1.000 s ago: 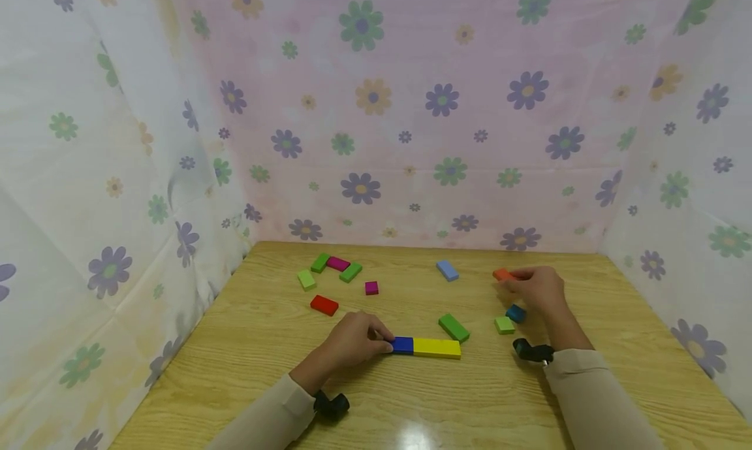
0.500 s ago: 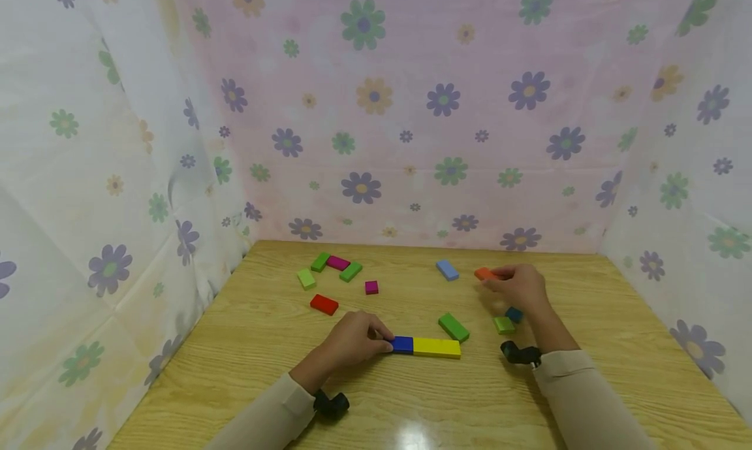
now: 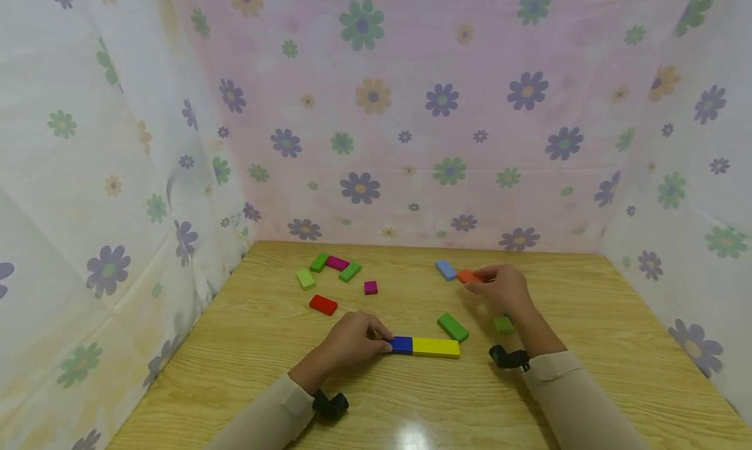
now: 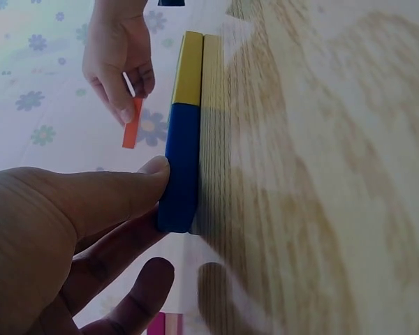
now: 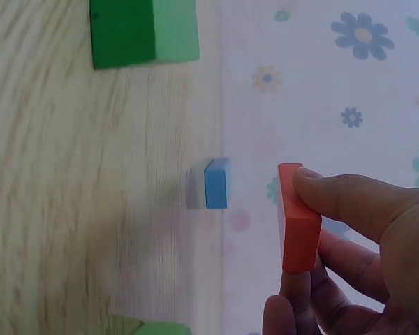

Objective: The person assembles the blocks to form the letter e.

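My left hand point(image 3: 355, 339) pinches the left end of a dark blue block point(image 3: 402, 345) between thumb and fingers. That block lies end to end with a yellow block point(image 3: 436, 348) on the table. Thumb and fingers of my right hand point(image 3: 504, 290) pinch an orange-red block point(image 5: 299, 223), held up off the wood in the right wrist view. In the head view it sits just right of a light blue block point(image 3: 445, 270). A green block point(image 3: 453, 327) rests at an angle against the yellow one's far side. My right wrist partly hides a small light green block point(image 3: 502, 324).
At the back left lie green blocks point(image 3: 350, 272), a magenta block point(image 3: 337, 263) and a lime block point(image 3: 305, 279). A small magenta block point(image 3: 370, 287) and a red block point(image 3: 323, 305) lie nearer. Flowered cloth walls point(image 3: 411, 110) edge the wooden table point(image 3: 235, 385).
My right hand has moved left with the orange-red block, closer to the light blue block. The dark teal block is now mostly hidden behind my right wrist. My left hand has stayed put.
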Tool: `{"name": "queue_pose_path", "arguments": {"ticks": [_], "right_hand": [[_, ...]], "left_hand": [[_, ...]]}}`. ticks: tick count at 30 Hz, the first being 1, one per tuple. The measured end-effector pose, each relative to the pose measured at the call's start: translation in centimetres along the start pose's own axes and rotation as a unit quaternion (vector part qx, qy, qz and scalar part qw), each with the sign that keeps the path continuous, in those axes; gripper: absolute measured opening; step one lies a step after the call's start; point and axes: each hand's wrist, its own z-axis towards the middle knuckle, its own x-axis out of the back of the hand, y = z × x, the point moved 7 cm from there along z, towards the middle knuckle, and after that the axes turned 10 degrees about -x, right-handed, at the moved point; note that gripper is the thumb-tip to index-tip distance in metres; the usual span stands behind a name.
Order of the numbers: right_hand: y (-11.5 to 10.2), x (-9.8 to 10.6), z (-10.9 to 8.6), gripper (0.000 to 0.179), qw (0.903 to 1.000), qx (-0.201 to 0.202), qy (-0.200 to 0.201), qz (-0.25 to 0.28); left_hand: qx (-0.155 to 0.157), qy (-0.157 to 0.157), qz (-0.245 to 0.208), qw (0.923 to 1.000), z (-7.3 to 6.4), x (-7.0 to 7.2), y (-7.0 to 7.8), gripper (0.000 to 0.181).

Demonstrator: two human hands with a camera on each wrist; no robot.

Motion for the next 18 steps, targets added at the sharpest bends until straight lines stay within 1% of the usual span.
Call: {"name": "queue_pose_path", "arguments": {"ticks": [10, 14, 18], "right_hand": [[-1.7, -1.6, -1.0, 0.049, 0.9997, 0.015, -0.008, -0.018], [-2.3, -2.1, -1.4, 0.045, 0.9996, 0.024, -0.008, -0.011], [-2.5, -2.7, -1.6, 0.04, 0.9996, 0.024, -0.014, 0.001]], "left_hand": [[-0.011, 0.002, 0.0, 0.9999, 0.1, -0.1, -0.2, 0.012], [-0.011, 0.002, 0.002, 0.9999, 0.1, -0.1, -0.2, 0.012], [-0.012, 0.002, 0.004, 0.9999, 0.0, 0.0, 0.0, 0.012]]}}
